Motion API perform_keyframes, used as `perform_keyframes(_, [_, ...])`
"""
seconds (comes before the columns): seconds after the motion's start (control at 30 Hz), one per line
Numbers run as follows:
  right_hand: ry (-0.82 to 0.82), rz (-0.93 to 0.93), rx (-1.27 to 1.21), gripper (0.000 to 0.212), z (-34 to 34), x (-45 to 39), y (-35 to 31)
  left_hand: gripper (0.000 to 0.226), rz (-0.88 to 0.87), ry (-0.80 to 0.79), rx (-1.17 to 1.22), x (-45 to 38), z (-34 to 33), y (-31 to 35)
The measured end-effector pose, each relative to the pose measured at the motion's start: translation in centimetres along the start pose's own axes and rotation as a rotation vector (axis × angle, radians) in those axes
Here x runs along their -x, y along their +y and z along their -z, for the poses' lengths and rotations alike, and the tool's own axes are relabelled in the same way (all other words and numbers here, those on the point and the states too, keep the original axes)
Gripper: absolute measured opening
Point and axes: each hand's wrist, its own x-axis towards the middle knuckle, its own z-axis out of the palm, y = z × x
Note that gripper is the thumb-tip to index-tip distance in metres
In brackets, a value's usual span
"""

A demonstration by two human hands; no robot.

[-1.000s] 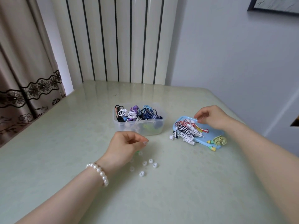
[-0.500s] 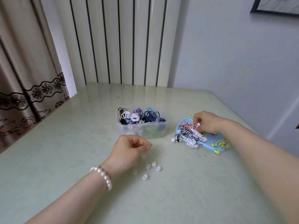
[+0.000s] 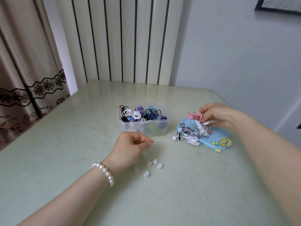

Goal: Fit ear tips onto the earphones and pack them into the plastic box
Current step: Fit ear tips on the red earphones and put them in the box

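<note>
1. While the right hand (image 3: 217, 115) pinched a red-and-white earphone bundle (image 3: 194, 116) above the blue lid (image 3: 216, 137), picking was the step.
2. The left hand (image 3: 130, 145) hovered curled over the ear tips (image 3: 154, 163); whether it held one was unclear.
3. Next likely: fit tips, then the plastic box (image 3: 143, 121).

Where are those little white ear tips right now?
The loose white ear tips lie on the green table, just beneath and right of the left hand, nearer the camera than the clear plastic box.
</note>
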Motion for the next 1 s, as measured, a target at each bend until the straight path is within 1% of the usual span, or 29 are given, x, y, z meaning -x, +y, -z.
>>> perform_keyframes(0.07, [0.051,-0.02,-0.151,0.036,0.3,0.1,0.0,0.017,-0.001,0.004,0.019,0.0,0.0,0.0])
perform_keyframes(0.13, [0.087,-0.02,-0.225,0.039,0.4,0.3,0.0,0.017,0.001,0.01,0.017,0.0,-0.1,0.0])
perform_keyframes(0.3, [0.018,-0.014,-0.316,0.032,0.9,0.8,-0.2,0.015,0.001,0.008,-0.004,0.0,-0.1,0.1])
perform_keyframes(0.37, [0.029,-0.007,-0.278,0.029,0.7,0.8,-0.4,0.016,0.006,0.013,0.0,0.1,-0.1,0.1])
perform_keyframes(0.47, [0.131,0.085,-0.204,0.018,0.1,0.9,-1.2,0.017,0.006,0.024,0.001,0.1,-0.2,0.1])
perform_keyframes(0.53, [0.19,0.173,-0.214,0.015,-0.3,1.0,-1.9,0.016,0.003,0.026,0.012,0.0,-0.2,0.0])
perform_keyframes(0.63, [0.202,0.258,-0.267,0.012,-1.0,1.3,-2.9,0.017,-0.003,0.03,0.024,0.0,-0.2,0.0])
perform_keyframes(0.73, [0.148,0.305,-0.321,0.01,-2.1,1.8,-3.5,0.016,-0.001,0.026,0.03,0.0,-0.4,0.0])
perform_keyframes(0.83, [0.019,0.306,-0.432,0.014,-3.8,2.8,-3.9,0.015,-0.016,0.021,0.042,0.2,-0.5,0.4])
perform_keyframes(0.93, [-0.115,0.264,-0.57,0.019,-5.7,4.0,-4.3,0.015,-0.043,-0.013,0.12,0.5,-0.7,1.5])
perform_keyframes(1.0, [-0.215,0.232,-0.679,0.021,-7.2,4.9,-4.5,0.019,-0.025,-0.059,0.219,0.6,-0.8,2.1])
